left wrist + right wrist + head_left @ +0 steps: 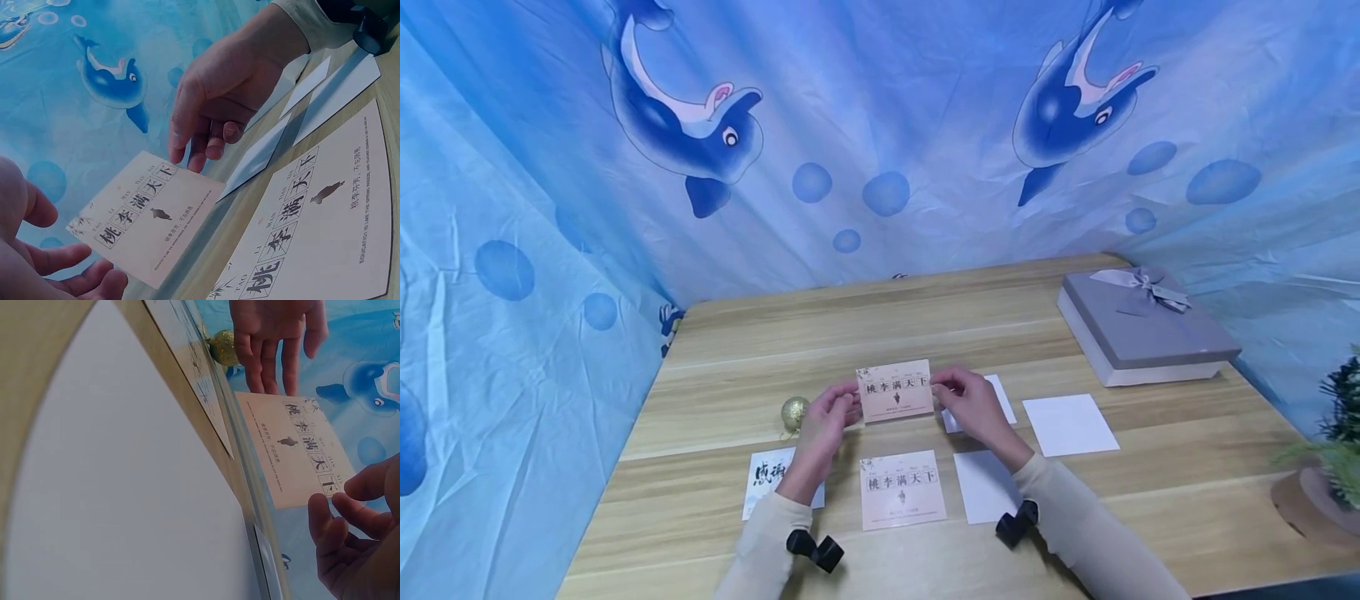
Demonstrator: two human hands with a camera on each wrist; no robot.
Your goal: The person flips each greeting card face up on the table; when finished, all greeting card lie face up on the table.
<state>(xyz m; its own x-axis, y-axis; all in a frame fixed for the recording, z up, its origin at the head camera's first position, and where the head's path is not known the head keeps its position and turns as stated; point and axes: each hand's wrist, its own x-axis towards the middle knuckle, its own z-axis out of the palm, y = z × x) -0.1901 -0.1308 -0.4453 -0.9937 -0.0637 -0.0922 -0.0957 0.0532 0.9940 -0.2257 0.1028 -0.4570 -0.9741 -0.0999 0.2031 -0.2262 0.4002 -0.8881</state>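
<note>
Raised above the table, a pale pink card (pixel 895 392) with Chinese characters and a small dark figure faces me. My right hand (pixel 976 404) pinches it at its right edge between thumb and fingers. At the opposite edge, the fingertips of my left hand (pixel 822 425) touch the card, and the thumb stands apart from it in the left wrist view. A matching pink card (pixel 902 492) lies flat just in front. Partly beneath my left forearm is a white card with black brush characters (pixel 765 479). A blank white card (pixel 1003 400) lies behind my right hand.
Two more blank white cards lie to the right, one (pixel 1071 425) farther back and one (pixel 981 492) by the right sleeve. A gold glitter ball (pixel 794 412) sits beside my left hand. At the back right stands a grey-lidded gift box (pixel 1150 333); a potted plant (pixel 1315 500) is at right.
</note>
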